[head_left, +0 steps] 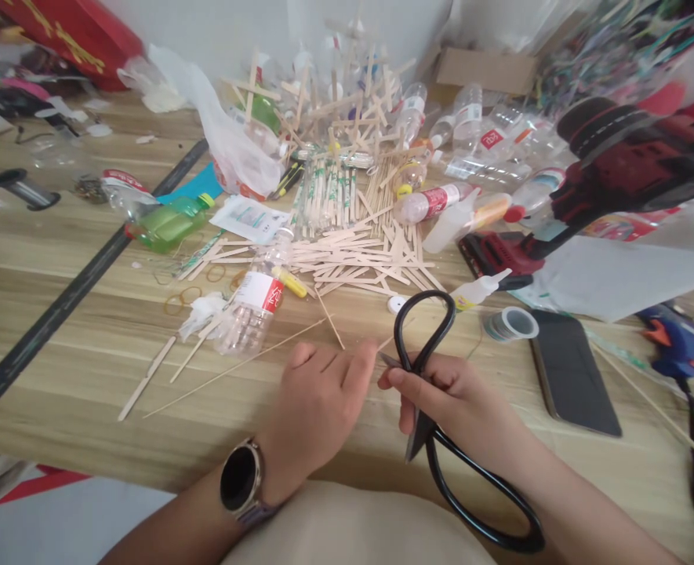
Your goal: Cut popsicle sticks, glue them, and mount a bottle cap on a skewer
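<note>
My right hand (449, 392) grips a pair of black-handled scissors (423, 322) near the pivot. The scissors' blades are spread, one pointing left toward my left hand and the other down toward me. Just left of them, my left hand (323, 400), with a watch (241, 477) on the wrist, is closed with its fingers curled under. What it holds, if anything, is hidden. A thin bamboo stick (241, 365) lies on the table left of that hand. Behind it are a clear plastic bottle (252, 310) and a yellow-capped piece (291, 282).
Behind my hands lie many loose wooden sticks (352, 255) and several plastic bottles (434, 202). On the right are a phone (573, 373), a red power drill (605, 180), a glue bottle (481, 289) and a blue glue gun (679, 341). A wire spool (24, 190) stands far left.
</note>
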Motion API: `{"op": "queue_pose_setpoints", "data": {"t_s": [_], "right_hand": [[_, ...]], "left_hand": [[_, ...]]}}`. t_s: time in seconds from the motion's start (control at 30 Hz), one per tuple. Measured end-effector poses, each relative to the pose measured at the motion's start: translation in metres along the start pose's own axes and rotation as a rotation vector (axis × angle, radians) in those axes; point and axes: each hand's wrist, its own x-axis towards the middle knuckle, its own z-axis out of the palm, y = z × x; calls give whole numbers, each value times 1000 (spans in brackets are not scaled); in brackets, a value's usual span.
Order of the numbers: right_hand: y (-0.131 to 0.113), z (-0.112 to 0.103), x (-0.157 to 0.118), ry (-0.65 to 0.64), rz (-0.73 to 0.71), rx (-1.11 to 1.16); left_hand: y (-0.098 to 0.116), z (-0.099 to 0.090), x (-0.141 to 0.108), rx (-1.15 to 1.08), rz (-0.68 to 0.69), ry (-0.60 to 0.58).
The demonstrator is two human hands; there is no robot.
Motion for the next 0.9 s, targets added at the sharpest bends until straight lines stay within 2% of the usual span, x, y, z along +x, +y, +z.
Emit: {"op": "queue_pose_setpoints", "data": {"t_s": [0.07,0.17,0.2,0.23,0.27,0.4,0.5,0.57,0.7,0.8,0.9], "right_hand": [[1,1,-5,17,-7,-64],[5,1,-15,112,-147,-244],[7,0,-17,147,-197,-297],[10,-2,-17,169,-224,-335],[14,-4,-17,166,-215,-356],[30,-17,-8,27,-24,-368],[32,-20,-6,7,-10,-344],[27,-17,-10,52,-99,-335],[6,-5,-16,187,-414,-421],[-4,3,-13,215,-590,-499],[-4,5,-8,203,-635,-574]], "left_hand": [[-4,3,1,20,-74,-1],[-17,-1,6,7,-362,1],[-21,-5,8,-83,-479,-30],[-23,-9,10,-238,-547,-71],[-24,-15,11,-438,-587,-161],[-13,-34,12,-978,-744,-313],[-3,-38,10,-1337,-849,-411],[2,-36,9,-1663,-927,-437],[5,-28,6,-2332,-1088,-537],[6,-25,3,-2509,-1124,-587],[7,-24,1,-2548,-1139,-551]]}}
